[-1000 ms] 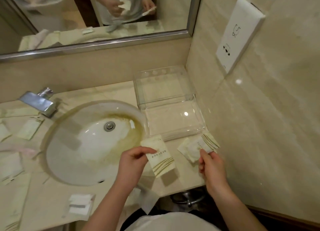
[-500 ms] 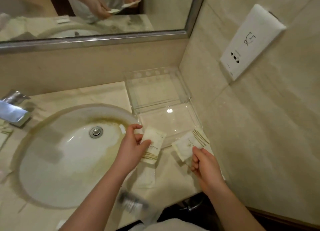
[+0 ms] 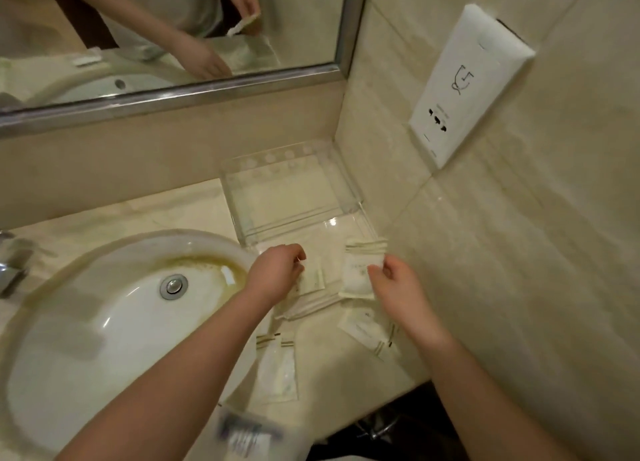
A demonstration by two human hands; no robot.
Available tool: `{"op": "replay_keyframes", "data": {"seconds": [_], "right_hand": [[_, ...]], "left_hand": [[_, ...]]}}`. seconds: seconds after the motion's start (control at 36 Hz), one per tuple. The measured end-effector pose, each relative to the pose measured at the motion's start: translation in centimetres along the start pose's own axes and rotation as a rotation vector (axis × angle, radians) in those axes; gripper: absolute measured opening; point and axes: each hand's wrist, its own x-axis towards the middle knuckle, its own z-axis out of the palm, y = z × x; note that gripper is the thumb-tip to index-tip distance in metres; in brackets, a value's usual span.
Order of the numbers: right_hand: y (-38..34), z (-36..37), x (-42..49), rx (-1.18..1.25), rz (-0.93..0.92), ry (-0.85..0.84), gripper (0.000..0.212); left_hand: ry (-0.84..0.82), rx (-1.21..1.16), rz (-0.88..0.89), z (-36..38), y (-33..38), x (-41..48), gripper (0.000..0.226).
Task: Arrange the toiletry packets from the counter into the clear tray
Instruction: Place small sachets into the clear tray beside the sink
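The clear tray (image 3: 294, 197) stands in the counter's back right corner against the wall. My left hand (image 3: 277, 273) is over the tray's front part, fingers closed on a cream packet (image 3: 313, 278) that lies low inside it. My right hand (image 3: 394, 280) pinches a second cream packet with gold stripes (image 3: 360, 270) above the tray's front right corner. Two more packets lie on the counter: one (image 3: 278, 370) in front of the tray, another (image 3: 369, 332) under my right wrist.
A white sink basin (image 3: 104, 322) with a metal drain fills the left; the tap (image 3: 8, 270) is at the far left edge. A mirror (image 3: 173, 27) runs along the back. A white wall box (image 3: 467, 86) hangs on the right wall. A blurred packet (image 3: 242, 436) sits at the counter's front edge.
Both hands have moved forward from the counter's front to the tray, carrying their packets. The left packet has gone down into the tray's front section.
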Motion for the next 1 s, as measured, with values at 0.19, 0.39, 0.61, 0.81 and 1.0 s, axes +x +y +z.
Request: {"op": "replay_keyframes", "data": {"seconds": [0.19, 0.39, 0.61, 0.81, 1.0], "right_hand": [[-3.0, 0.6, 7.7, -0.62, -0.202, -0.229, 0.032], [-3.5, 3.1, 10.7, -1.089, -0.262, -0.568, 0.03], [-1.2, 4.7, 11.1, -1.136, -0.456, -0.372, 0.027], [1.0, 4.9, 9.9, -0.984, -0.426, -0.209, 0.037], [2.2, 4.3, 8.2, -0.765, -0.377, -0.159, 0.041]], "left_hand": [[0.146, 0.225, 0.096, 1.9, -0.6, -1.0, 0.034], [0.223, 0.265, 0.163, 5.0, 0.0, -5.8, 0.031], [0.064, 0.251, 0.137, 5.9, 0.0, -6.8, 0.044], [0.025, 0.215, 0.133, 5.6, 0.2, -6.7, 0.044], [0.132, -0.118, 0.157, 4.1, 0.1, -7.8, 0.038]]}}
